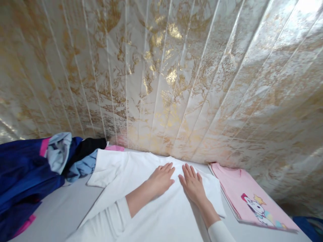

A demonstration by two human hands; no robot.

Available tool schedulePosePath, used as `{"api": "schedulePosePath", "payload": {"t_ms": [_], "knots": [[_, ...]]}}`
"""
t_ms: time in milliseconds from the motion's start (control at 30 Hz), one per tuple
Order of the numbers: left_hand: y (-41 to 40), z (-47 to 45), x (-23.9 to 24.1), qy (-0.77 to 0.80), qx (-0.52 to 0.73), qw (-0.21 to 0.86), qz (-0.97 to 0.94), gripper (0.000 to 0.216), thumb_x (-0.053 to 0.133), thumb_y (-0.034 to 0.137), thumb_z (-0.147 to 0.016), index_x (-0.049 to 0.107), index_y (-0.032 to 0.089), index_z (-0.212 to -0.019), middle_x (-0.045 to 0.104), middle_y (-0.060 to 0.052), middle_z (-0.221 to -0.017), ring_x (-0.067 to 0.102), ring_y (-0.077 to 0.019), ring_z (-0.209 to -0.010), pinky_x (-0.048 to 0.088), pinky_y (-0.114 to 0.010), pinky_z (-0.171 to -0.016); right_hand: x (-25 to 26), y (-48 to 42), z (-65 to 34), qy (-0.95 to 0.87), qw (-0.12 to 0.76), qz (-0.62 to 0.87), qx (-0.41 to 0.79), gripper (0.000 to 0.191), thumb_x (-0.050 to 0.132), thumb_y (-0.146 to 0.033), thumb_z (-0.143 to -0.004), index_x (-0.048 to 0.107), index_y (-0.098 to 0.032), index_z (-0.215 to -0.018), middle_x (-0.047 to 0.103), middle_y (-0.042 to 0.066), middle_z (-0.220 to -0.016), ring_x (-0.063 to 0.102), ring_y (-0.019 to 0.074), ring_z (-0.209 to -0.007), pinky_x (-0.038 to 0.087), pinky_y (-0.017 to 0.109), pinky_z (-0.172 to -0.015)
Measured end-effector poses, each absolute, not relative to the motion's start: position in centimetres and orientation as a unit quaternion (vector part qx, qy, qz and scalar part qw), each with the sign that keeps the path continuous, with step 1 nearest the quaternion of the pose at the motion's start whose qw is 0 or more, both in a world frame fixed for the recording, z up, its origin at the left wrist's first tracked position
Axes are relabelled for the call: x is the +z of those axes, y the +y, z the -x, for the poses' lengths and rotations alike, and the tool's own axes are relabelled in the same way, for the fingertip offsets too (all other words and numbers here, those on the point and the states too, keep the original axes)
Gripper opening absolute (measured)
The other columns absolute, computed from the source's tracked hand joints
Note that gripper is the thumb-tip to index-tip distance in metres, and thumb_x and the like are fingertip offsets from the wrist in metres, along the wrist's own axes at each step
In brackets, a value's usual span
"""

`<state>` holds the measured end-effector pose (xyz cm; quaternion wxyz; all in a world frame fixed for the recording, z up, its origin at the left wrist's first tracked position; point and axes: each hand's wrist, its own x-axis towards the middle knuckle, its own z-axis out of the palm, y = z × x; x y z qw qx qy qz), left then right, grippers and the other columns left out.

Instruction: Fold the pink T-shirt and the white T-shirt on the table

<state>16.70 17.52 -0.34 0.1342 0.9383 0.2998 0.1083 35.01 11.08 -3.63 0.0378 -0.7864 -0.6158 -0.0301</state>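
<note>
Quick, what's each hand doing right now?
Left hand: open, palm down on the white shirt, holding nothing.
Right hand: open, palm down on it too, holding nothing.

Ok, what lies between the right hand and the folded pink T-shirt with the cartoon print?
In the head view, one side of the spread white fabric T-shirt, which the right hand rests on, then pale tabletop.

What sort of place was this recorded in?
Perhaps a home or small garment workspace, judging by the white shirt laid flat, the folded pink shirt and the heaped clothes.
</note>
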Motion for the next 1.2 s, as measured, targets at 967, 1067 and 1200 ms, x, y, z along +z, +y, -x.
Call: {"api": "schedulePosePath", "payload": {"t_ms": [967, 1067, 1200], "knots": [[17.2, -0.7, 0.5, 0.424, 0.155, 0.002, -0.892, 0.047, 0.041, 0.012, -0.090, 0.045, 0.016, -0.137, 0.036, -0.012, -0.151, 0.028, -0.0230, -0.141, 0.027, -0.043, -0.110, -1.1, 2.8, -26.0, -0.695, 0.039, 0.717, -0.047, 0.053, 0.045, -0.031, -0.092, 0.043, -0.012, -0.142, 0.027, 0.014, -0.155, 0.021, 0.0333, -0.143, 0.028, 0.052, -0.111], [11.1, 1.1, 1.0, 0.394, 0.165, 0.013, -0.904, 0.047, 0.040, 0.015, -0.093, 0.043, 0.021, -0.139, 0.035, -0.007, -0.152, 0.029, -0.0195, -0.140, 0.028, -0.041, -0.111, -0.3, -1.6, -21.7, -0.768, 0.090, 0.634, -0.029, 0.054, 0.046, -0.027, -0.090, 0.041, -0.013, -0.142, 0.027, 0.014, -0.155, 0.022, 0.0287, -0.144, 0.030, 0.048, -0.111], [3.7, 3.4, 0.4, 0.325, 0.156, 0.103, -0.927, 0.044, 0.043, 0.021, -0.096, 0.042, 0.026, -0.140, 0.032, -0.005, -0.154, 0.027, -0.0190, -0.141, 0.030, -0.039, -0.111, -0.6, -5.6, -16.8, -0.849, 0.109, 0.514, 0.060, 0.059, 0.047, -0.035, -0.092, 0.033, -0.018, -0.147, 0.030, 0.010, -0.155, 0.028, 0.0235, -0.142, 0.030, 0.044, -0.112]]}}
